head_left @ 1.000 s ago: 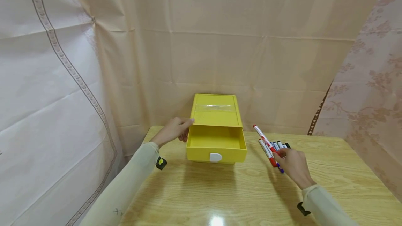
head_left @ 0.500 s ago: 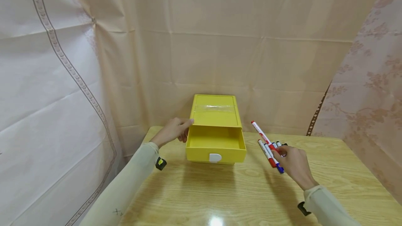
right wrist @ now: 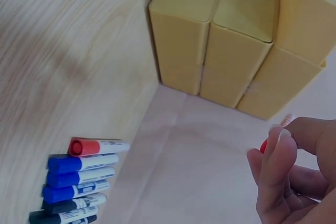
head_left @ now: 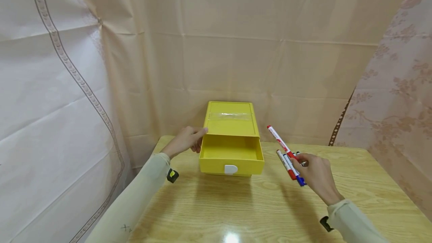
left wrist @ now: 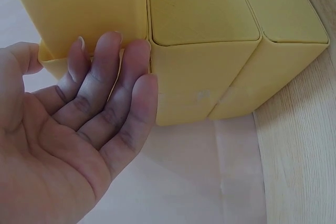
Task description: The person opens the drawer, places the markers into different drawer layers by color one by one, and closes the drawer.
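A yellow desktop drawer unit [head_left: 230, 119] stands on the table, its top drawer [head_left: 231, 166] pulled out and nothing visible inside. My left hand [head_left: 185, 140] holds the unit's front left corner. In the left wrist view the thumb [left wrist: 32, 57] lies on the top edge, and the bent fingers [left wrist: 137, 100] touch the side. To the right, my right hand [head_left: 315, 173] pinches a red-and-white marker [head_left: 278, 138] above the other markers. Most of that marker is hidden in the right wrist view. Below it lie a red-capped marker [right wrist: 94, 147] and several blue- and black-capped ones [right wrist: 79, 177] in a row.
The wood-grain table [head_left: 216, 213] carries the unit and the markers. Behind it hangs a beige cloth [head_left: 229, 48], close to the unit's back. Patterned cloths hang at the left [head_left: 50, 104] and right [head_left: 398, 85].
The right hand has lifted the red-and-white marker slightly, and its far end has moved up and left. More of the markers beneath shows. The left hand and the drawer unit look still.
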The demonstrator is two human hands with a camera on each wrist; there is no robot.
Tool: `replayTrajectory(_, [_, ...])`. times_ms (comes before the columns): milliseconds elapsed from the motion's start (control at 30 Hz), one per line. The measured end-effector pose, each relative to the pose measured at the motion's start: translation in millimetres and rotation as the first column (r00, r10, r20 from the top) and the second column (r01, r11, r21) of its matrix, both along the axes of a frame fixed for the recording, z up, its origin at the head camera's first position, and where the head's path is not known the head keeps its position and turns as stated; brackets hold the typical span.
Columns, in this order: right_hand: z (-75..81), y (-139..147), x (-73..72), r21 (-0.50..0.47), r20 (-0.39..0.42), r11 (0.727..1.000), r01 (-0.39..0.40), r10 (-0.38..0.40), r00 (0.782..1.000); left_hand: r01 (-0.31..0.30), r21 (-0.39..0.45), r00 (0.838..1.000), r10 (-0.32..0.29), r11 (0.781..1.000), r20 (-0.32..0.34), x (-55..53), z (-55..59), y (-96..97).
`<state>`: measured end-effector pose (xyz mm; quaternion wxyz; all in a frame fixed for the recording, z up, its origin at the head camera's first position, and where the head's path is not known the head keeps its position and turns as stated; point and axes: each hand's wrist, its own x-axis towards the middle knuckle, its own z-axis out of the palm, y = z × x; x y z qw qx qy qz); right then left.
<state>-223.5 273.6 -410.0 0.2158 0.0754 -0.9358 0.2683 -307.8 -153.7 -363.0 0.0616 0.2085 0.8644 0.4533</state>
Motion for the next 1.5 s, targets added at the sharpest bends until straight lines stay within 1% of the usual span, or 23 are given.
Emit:
replayTrajectory(200, [8.8, -6, 5.7, -0.022, 0.043, 1.000, -0.015, 0.016, 0.999, -0.007, -0.014, 1.000, 0.007, 1.000, -0.007, -0.7, 0.3, 0.5])
replayTrajectory(267, [11.6, -8, 7.7, -0.026, 0.039, 0.999, -0.028, 0.029, 0.999, -0.007, -0.016, 1.000, 0.007, 1.000, -0.010, -0.4, 1.0, 0.6])
replayTrajectory(433, [18.7, -13, 10.7, -0.027, -0.013, 0.998, -0.052, 0.051, 0.999, -0.006, -0.014, 1.000, 0.006, 1.000, -0.014, 0.1, 0.9, 0.0])
replayTrajectory(533, [22.5, -16, 13.4, -0.028, -0.030, 0.998, -0.059, 0.058, 0.998, -0.008, -0.017, 1.000, 0.008, 1.000, -0.019, 0.2, 0.7, -0.2])
replayTrajectory(800, [31.6, -27, 24.7, -0.051, -0.001, 0.995, -0.083, 0.083, 0.997, -0.019, -0.023, 1.000, 0.018, 1.000, -0.021, -0.3, -2.2, -0.9])
replayTrajectory(933, [37.3, -33, 29.6, -0.052, -0.014, 0.993, -0.107, 0.106, 0.994, -0.031, -0.025, 0.999, 0.030, 0.999, -0.031, -0.9, -2.6, -1.4])
replayTrajectory(1200, [43.8, -42, 35.4, 0.025, -0.103, 0.984, -0.177, 0.179, 0.979, -0.042, -0.038, 0.999, 0.041, 0.998, -0.032, 0.1, 0.7, -0.9])
replayTrajectory(1367, [43.3, -45, 35.2, 0.045, -0.146, 0.974, -0.221, 0.225, 0.963, -0.048, -0.049, 0.998, 0.046, 0.998, -0.039, -0.1, 1.2, -0.1])
replayTrajectory(1500, [43.8, -47, 34.6, 0.055, -0.167, 0.965, -0.256, 0.262, 0.951, -0.045, -0.048, 0.998, 0.043, 0.998, -0.042, 0.0, 1.3, -0.5])
